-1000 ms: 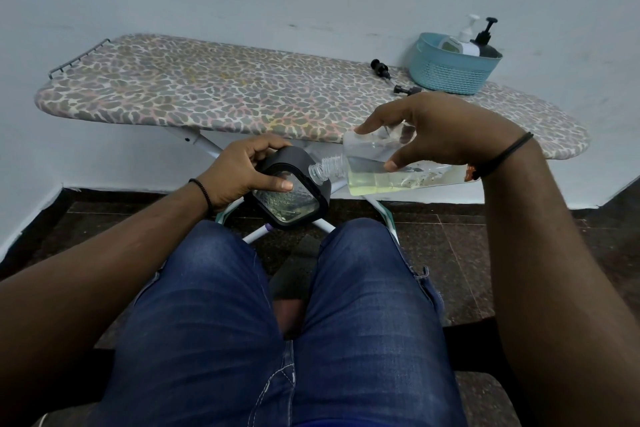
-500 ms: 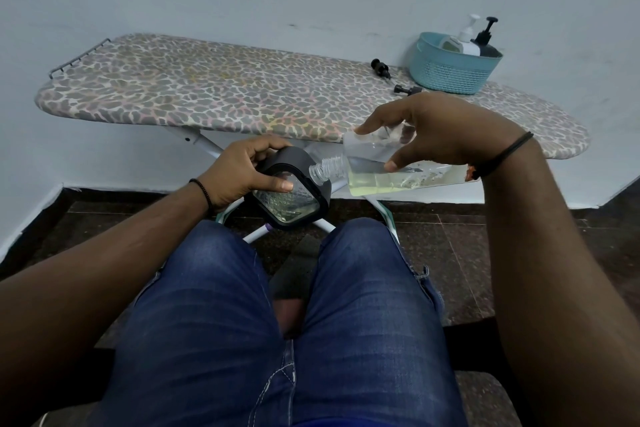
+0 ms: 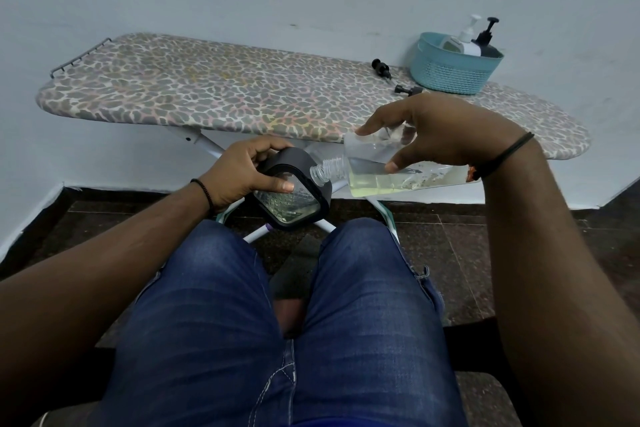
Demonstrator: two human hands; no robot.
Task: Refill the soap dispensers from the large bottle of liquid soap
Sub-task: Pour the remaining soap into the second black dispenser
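While the left hand [image 3: 242, 172] is gripping the black-framed soap dispenser [image 3: 292, 196] above the knees, the right hand [image 3: 440, 133] is holding the clear soap bottle [image 3: 381, 172] tipped sideways, its open neck touching the dispenser's rim, just below the ironing board [image 3: 242, 97] edge.

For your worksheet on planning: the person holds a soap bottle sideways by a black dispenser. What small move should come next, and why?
Probably tip the large bottle a little steeper with the right hand: its open neck sits at the black dispenser held by the left hand, yet the yellowish soap lies back in the body.
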